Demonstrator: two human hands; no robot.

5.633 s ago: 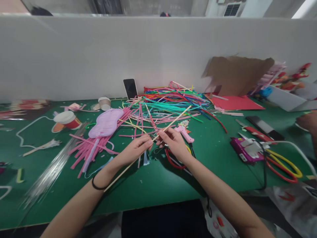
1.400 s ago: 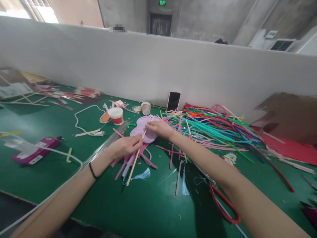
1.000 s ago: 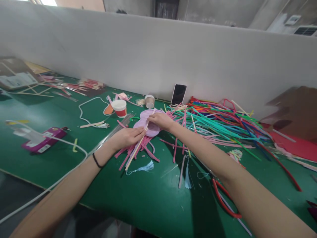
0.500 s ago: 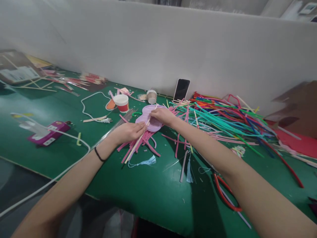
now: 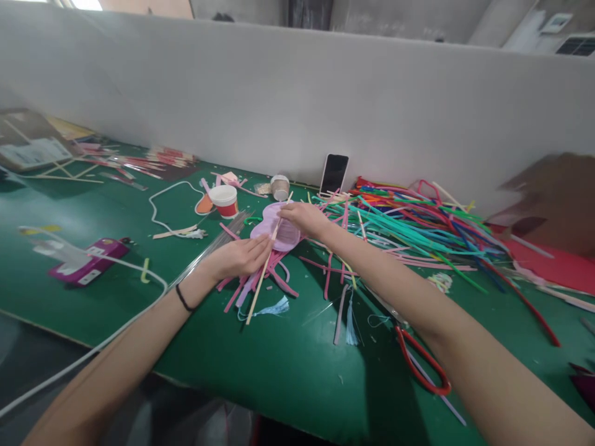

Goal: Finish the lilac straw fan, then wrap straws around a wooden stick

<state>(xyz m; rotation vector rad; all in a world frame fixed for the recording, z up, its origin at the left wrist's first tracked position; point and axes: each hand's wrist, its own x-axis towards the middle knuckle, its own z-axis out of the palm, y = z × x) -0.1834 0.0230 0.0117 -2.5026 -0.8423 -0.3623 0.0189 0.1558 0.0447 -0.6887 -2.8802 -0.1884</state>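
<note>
Lilac piece already lying shaped; right hand pinching wooden stick over it, left hand grasping stick lower down; stick seemingly not being fastened yet.

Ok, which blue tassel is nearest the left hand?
The tassel whose fringe points right, by the lower end of the wooden stick. The other tassel lies farther right, its fringe pointing down the picture, beside a mauve strip.

Dim, flat light | bright glare top left | dark shadow on green table | edges stretched, soft
</note>
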